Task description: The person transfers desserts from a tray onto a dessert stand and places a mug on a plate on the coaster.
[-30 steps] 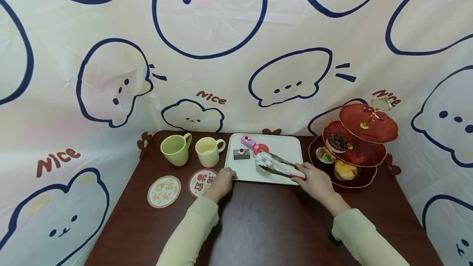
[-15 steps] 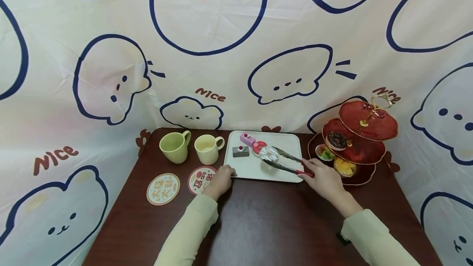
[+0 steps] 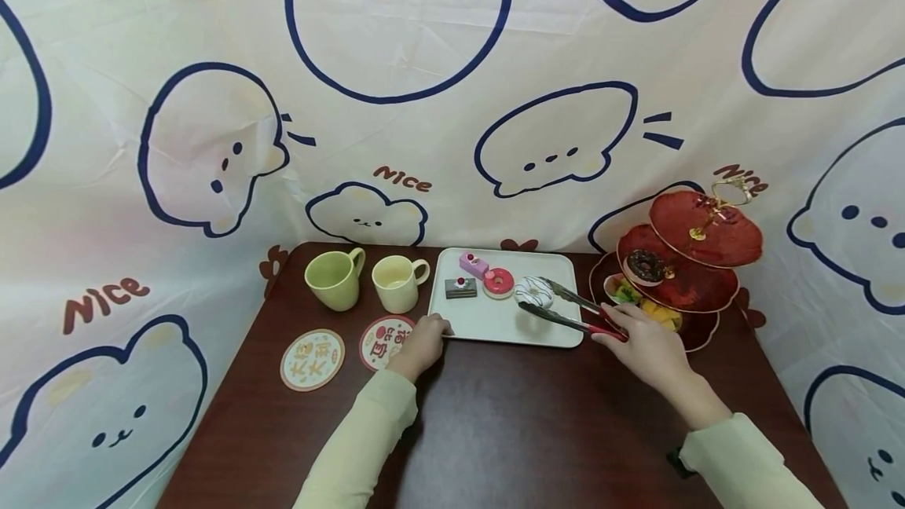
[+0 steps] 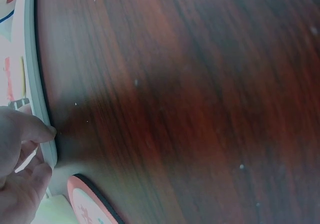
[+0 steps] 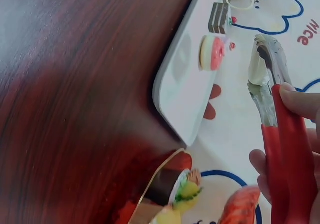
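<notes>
My left hand (image 3: 423,344) pinches the front left corner of a white rectangular tray (image 3: 488,322); the left wrist view shows thumb and fingers on its rim (image 4: 34,73). Red-handled metal tongs (image 5: 289,164) are in my right hand (image 3: 654,348). Their tips grip a white doughnut with dark stripes (image 3: 533,291), which is raised above the tray in the right wrist view. On the tray lie a pink-iced doughnut (image 3: 498,283), a dark layered cake slice (image 3: 461,288) and a pink cake piece (image 3: 473,265).
A red three-tier stand (image 3: 696,289) at the right bears a chocolate doughnut (image 3: 646,266) and fruit tarts (image 3: 662,316). Left of the tray are a green mug (image 3: 334,281), a cream mug (image 3: 396,287) and two round coasters (image 3: 313,360). A patterned cloth (image 3: 452,140) hangs behind.
My right hand has moved right with the tongs and the striped doughnut, away from the pink-iced doughnut, which now shows whole. My left hand stays at the tray corner.
</notes>
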Available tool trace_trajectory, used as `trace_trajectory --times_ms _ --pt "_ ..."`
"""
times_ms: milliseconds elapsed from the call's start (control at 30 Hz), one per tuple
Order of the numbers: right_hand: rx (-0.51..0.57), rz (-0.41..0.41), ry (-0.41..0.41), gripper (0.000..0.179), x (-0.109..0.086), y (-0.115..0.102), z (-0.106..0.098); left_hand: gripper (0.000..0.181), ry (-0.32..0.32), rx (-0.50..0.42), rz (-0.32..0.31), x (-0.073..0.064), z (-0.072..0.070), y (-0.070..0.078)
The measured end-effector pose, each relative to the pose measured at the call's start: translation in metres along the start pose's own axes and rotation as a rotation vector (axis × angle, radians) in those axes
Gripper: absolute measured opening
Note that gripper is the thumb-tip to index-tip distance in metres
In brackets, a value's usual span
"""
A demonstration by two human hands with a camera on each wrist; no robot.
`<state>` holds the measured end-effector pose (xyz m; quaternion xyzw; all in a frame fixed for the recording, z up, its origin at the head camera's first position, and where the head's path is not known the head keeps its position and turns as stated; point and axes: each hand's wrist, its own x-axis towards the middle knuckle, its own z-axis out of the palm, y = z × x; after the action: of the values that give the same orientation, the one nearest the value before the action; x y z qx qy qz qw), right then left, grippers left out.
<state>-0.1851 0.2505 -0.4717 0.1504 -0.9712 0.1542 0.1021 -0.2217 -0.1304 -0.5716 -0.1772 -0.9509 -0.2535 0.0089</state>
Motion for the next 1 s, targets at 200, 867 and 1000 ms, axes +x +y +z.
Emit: trace_trajectory --times_ms 200,867,1000 --pt "-0.006 0.034 0.017 0.058 -0.013 0.01 -0.014 0.027 0.002 0.001 0.01 0.0 0.0 0.0" --pt "-0.01 0.187 0.072 0.066 -0.053 0.048 -0.06 0.029 -0.01 -0.006 -0.01 0.0 0.0 0.001" --pt "-0.021 0.212 0.072 0.067 -0.058 0.053 -0.068 0.028 -0.004 -0.012 -0.011 0.0 0.0 0.001"
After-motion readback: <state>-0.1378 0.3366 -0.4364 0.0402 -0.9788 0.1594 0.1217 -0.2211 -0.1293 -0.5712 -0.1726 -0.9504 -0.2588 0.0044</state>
